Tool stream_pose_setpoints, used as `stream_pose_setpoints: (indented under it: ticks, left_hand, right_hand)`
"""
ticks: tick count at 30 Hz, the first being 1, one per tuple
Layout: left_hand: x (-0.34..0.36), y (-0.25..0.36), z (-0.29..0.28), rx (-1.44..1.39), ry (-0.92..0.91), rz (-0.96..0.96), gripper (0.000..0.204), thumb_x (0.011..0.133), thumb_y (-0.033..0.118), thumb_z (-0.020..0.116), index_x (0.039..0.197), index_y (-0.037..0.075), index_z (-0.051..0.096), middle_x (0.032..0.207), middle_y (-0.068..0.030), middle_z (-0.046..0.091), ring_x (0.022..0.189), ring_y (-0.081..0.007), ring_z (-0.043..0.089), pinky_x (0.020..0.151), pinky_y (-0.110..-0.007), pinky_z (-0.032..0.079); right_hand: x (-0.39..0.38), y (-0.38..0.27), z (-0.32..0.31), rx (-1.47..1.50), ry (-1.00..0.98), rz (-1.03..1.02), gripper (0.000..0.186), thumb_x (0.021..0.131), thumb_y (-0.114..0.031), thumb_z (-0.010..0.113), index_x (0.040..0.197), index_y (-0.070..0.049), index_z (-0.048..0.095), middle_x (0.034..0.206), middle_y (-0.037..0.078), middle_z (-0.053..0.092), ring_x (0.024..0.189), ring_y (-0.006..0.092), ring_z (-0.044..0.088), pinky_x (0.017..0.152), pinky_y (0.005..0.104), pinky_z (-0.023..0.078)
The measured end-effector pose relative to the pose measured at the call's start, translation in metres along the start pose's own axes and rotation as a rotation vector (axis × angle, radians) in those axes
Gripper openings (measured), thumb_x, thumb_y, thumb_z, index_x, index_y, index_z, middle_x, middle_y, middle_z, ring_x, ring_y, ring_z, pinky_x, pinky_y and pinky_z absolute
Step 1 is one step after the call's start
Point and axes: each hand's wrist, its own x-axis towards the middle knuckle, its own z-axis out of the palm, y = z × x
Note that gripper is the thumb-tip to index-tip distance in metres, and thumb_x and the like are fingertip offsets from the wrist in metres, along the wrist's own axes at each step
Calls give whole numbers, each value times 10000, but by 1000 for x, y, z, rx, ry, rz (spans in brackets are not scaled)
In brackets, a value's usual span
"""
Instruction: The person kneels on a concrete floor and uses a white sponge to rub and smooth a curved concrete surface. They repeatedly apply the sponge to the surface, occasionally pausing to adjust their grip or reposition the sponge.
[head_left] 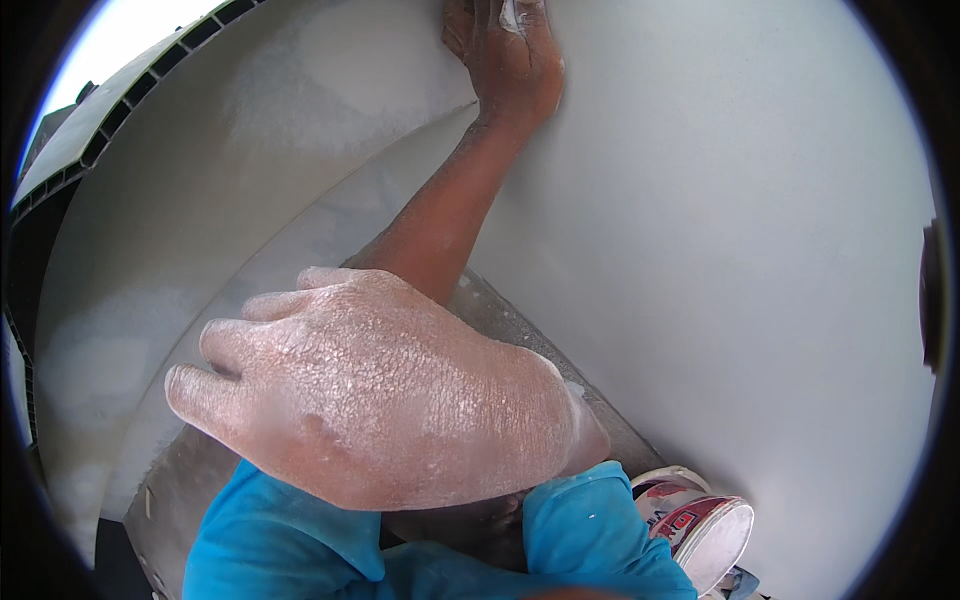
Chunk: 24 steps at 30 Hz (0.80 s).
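Note:
Close in front of me is my right hand (390, 400), its back coated in white dust and its fingers curled down toward the left. The fingertips and palm are hidden, so what it may hold does not show. My left arm reaches past it to the upper edge, where my left hand (510, 60) is bent at the smooth pale wall (720, 250). Its fingers are closed and partly cut off by the frame. A white smear (512, 15) marks them; anything inside that hand cannot be made out.
A tilted white bucket (690, 520) with red markings stands by the wall's foot at lower right. On the left a curved pale panel (200, 200) shows white patches, with a hollow-celled sheet edge (140, 85) beyond. My blue-clothed legs (270, 530) are below.

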Motion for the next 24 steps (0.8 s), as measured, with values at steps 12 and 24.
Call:
stream_pose_setpoints:
  ticks: [12,24]
  left_hand:
    - [-46,59,5,-89,-193,183,585,1040,208,397,1529,-95,288,1637,-258,216,1537,-429,129,1258,-539,90]
    - [-17,59,7,120,-101,-142,646,986,136,469,1567,-39,245,1645,-255,185,1534,-442,116,1250,-546,121]
  right_hand:
    - [1,2,-7,0,-59,18,355,863,-155,622,1187,-11,621,923,148,667,903,317,707,776,457,543]
    - [13,-8,2,15,-17,-47,293,869,-142,638,1121,6,665,964,181,685,963,323,717,789,474,570]
